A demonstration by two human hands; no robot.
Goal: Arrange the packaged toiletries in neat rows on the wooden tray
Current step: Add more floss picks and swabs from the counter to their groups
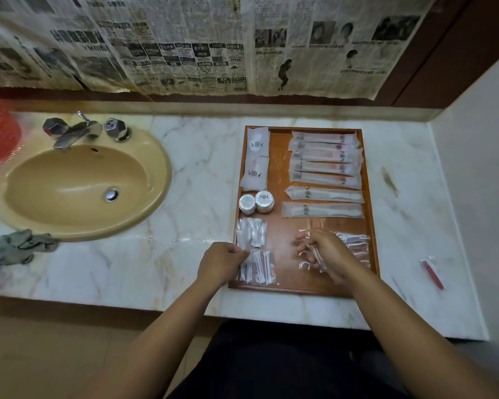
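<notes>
The marble counter (202, 168) carries a tan sink (69, 174), its bowl holding nothing but the drain, and to the right of it the wooden tray (278, 168), which lies flat with its long side running away from the person. All the toiletries but one are inside the tray.

Its far-right part holds five long sachets (324, 159) stacked edge to edge in a column. Two paler long packs (324, 194) lie just nearer. Down the left side run two flat white sachets (257, 156), then two round tubs (256, 202) touching each other, then two clear bags of cotton swabs.

The farther swab bag (251, 233) lies free. The left hand (222, 263) pinches the far-left corner of the nearer swab bag (257, 269), which rests on the tray's near-left corner.

The right hand (329, 254) has its fingers curled round a clear packet of floss picks (311, 259) over the near-right part, beside more floss packets (356, 244) (how many is unclear) lying against the right rim.

A small red item in a clear wrapper (432, 273) lies on the counter, right of the tray.
</notes>
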